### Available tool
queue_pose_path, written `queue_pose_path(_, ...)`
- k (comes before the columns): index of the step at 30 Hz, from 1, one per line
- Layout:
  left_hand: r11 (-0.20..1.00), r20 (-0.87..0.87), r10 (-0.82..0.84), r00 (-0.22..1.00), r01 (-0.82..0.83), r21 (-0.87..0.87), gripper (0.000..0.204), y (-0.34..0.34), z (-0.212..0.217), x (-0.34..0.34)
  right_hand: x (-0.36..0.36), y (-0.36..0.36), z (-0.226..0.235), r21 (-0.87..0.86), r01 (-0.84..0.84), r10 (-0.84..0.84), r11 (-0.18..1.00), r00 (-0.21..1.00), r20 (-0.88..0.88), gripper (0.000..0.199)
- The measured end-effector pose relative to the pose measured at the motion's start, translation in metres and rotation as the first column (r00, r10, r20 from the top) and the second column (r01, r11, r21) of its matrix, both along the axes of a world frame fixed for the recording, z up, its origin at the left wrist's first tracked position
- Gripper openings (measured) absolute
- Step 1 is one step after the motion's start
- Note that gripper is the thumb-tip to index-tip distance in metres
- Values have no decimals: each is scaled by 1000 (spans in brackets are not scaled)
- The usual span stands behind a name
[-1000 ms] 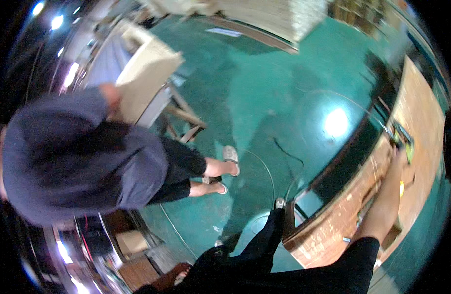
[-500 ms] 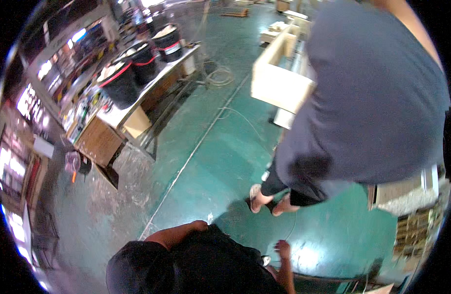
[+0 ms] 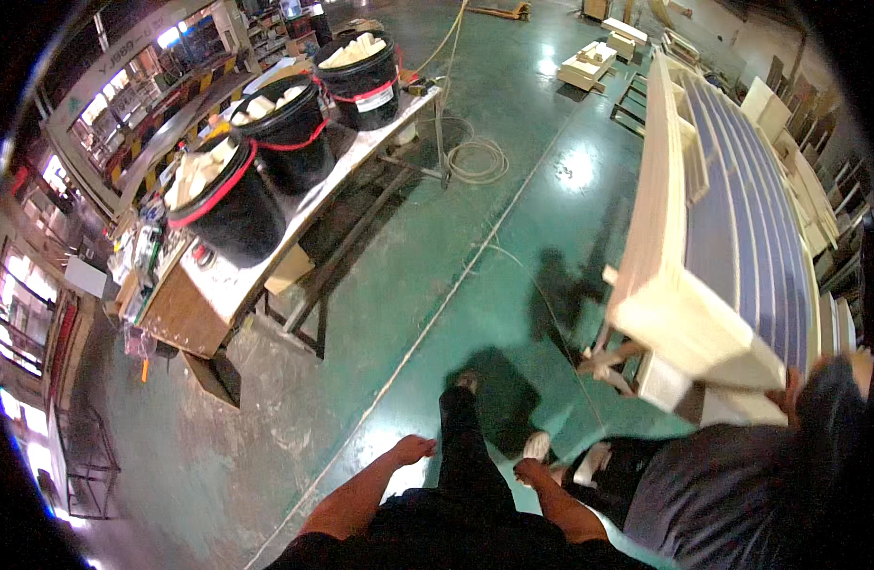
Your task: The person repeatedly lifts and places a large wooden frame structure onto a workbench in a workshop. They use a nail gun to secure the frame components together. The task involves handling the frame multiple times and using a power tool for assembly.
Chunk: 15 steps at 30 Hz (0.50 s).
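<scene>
Green floor fills most of the view, glossy w/ light glare, a pale line running diagonally across it.

Right side: big pale wooden frame w/ bluish slats, tilted, its near end at approx chest height of a co-worker in dark grey top at lower right. Co-worker's hand is against the frame's near corner; grip details too blurred to tell.

Left: long counter w/ metal legs, running from lower left up toward centre top. On it three black buckets w/ red bands, in a row, each heaped w/ pale pieces. Small clutter at the counter's near end, too small to make out. Cardboard box under the counter edge.

Coiled pale hose on the floor just beyond the counter's far legs. Stacks of pale timber further back, well apart from everything else.

Bottom centre: wearer's dark trousers, one leg stepped fwd, foot on the floor.

Left hand: empty, fingers loosely curled, hanging beside the fwd leg, touching nothing. Right hand: also empty, loosely curled, hanging at the other side of the leg, near the co-worker's pale shoe but apart from it. Both hands well apart from frame & counter; the frame is nearest to the right one.
</scene>
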<state>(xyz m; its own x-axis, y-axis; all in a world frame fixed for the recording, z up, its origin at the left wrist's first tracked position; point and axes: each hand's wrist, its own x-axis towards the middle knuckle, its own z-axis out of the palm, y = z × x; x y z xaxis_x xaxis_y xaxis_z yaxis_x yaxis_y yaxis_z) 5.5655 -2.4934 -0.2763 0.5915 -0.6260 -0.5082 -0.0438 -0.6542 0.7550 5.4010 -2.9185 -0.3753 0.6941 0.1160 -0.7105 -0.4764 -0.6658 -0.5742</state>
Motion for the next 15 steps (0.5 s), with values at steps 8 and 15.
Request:
queue_pose_path(8,683,-380,729,569,-563,466,19,93,58,175,582,72,223,-156,-838,839,523,538,-77,25)
queue_pose_path(15,821,-238,480,845,-336,462,21,18,83,439,847,108,601,-601,-794,993,-91,-30,-111,44)
